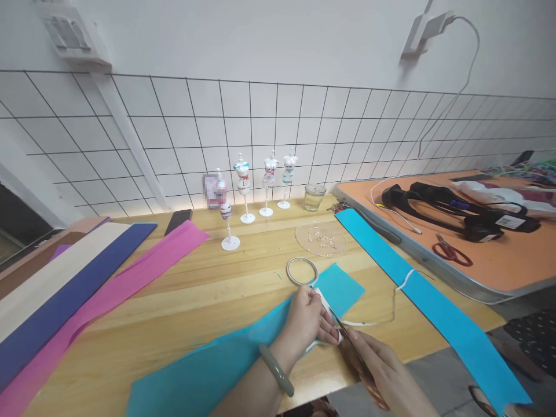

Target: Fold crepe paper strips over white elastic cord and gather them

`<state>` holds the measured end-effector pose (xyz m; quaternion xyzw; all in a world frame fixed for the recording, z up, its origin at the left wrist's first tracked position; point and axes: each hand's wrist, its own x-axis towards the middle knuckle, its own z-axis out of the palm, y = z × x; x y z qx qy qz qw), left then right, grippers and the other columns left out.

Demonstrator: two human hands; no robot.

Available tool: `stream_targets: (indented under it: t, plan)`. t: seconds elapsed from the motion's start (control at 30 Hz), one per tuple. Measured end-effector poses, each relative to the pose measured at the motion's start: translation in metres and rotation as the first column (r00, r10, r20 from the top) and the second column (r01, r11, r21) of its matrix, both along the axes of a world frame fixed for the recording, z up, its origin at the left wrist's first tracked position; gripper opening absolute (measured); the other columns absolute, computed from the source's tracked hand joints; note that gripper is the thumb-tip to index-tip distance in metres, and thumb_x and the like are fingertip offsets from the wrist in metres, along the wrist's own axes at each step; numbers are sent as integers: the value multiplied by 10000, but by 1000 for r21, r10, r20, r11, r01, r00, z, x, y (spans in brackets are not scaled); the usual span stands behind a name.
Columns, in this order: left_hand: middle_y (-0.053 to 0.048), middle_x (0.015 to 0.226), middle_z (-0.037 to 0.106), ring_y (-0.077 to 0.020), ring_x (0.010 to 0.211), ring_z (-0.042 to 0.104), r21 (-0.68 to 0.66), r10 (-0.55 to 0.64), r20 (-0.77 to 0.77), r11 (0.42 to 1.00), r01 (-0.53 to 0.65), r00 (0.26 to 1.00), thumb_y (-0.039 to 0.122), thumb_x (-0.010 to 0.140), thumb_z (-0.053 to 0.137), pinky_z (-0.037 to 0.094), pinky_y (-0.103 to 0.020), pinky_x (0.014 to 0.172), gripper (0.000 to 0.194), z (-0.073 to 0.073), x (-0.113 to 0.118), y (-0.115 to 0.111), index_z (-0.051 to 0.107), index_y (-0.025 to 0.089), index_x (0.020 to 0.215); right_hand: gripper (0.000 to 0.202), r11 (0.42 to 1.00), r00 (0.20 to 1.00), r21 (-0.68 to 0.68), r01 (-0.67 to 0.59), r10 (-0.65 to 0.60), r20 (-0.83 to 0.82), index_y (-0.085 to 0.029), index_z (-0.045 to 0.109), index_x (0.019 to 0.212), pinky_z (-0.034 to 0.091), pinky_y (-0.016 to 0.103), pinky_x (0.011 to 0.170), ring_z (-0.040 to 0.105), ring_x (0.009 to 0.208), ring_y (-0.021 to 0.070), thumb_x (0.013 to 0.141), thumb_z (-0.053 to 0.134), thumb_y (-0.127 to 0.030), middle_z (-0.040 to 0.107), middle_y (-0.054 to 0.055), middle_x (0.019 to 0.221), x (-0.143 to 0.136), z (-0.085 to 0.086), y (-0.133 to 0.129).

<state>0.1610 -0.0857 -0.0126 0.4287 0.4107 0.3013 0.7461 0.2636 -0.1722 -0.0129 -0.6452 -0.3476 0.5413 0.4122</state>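
Observation:
My left hand (306,318), with a green bangle (277,370) at its wrist, pinches a narrow white strip (322,301) against a sheet of turquoise paper (226,347). In my right hand (380,362) is a pair of bronze-coloured scissors (361,364), its blades pointing up and left along the strip. Whether the blades are open is hard to make out. Just beyond my left fingers lies a roll of tape (288,271). A thin white length trails right from my hands across the wooden table (243,295).
Several small white dress-form stands (247,218) and a glass of liquid (314,198) are at the back. Nearer lies a clear disc with small beads (304,240). Blue paper (417,289) runs along the right, pink paper (130,278) the left. Red scissors (452,253) rest on an orange surface.

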Motion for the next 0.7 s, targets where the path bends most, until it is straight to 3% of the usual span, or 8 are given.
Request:
stream_targets:
  t: [0.2,0.33,0.37,0.43,0.5,0.57,0.7]
  plan:
    - [47,516,515,-153,385,564,29,36,-14,999,-36,999,497,778,412,422,-220,344,313,2,-2,1,289,216,835,506,985,988,-79,-152,149,-51,-206,307,543,70,186,309,97,296,7,705,484,-651,189,-117,415,16,10,-19]
    - [44,519,521,-156,385,562,31,14,-20,999,-14,1000,520,769,404,414,-223,347,333,0,-2,2,283,216,834,432,992,994,-65,-107,106,-14,-212,429,625,45,202,318,42,309,13,671,539,-627,188,-123,417,31,22,-28]
    - [43,523,522,-157,388,565,34,10,-24,999,-10,1000,531,762,410,413,-222,348,348,0,-1,2,284,216,836,405,998,997,-31,-56,58,44,-219,474,688,78,203,315,78,303,22,660,559,-614,211,-120,410,34,23,-27]
    - [43,526,524,-157,386,565,35,7,-35,999,-5,999,552,752,414,406,-216,346,372,-2,0,2,282,216,841,379,993,977,104,55,-75,200,-225,517,770,224,205,340,282,333,65,634,612,-567,354,-84,433,38,23,-21]
    - [48,523,520,-154,376,559,36,3,-50,999,-1,999,567,747,410,400,-214,339,384,-3,1,2,277,219,841,327,957,924,272,98,-189,333,-222,534,780,383,216,496,519,571,144,633,643,-494,547,-7,616,38,19,-9]
    - [55,521,514,-149,368,552,50,-9,-59,999,12,998,575,745,408,397,-213,336,389,-3,1,1,275,221,835,260,929,891,361,85,-233,389,-219,545,800,420,246,686,561,829,203,663,630,-423,618,39,828,33,13,2]
    - [60,496,508,-141,358,536,81,-35,-63,996,40,997,580,740,415,386,-204,333,396,-2,0,1,274,224,837,220,907,917,416,68,-221,331,-202,545,837,428,281,728,576,836,200,690,599,-356,633,46,891,17,5,19]
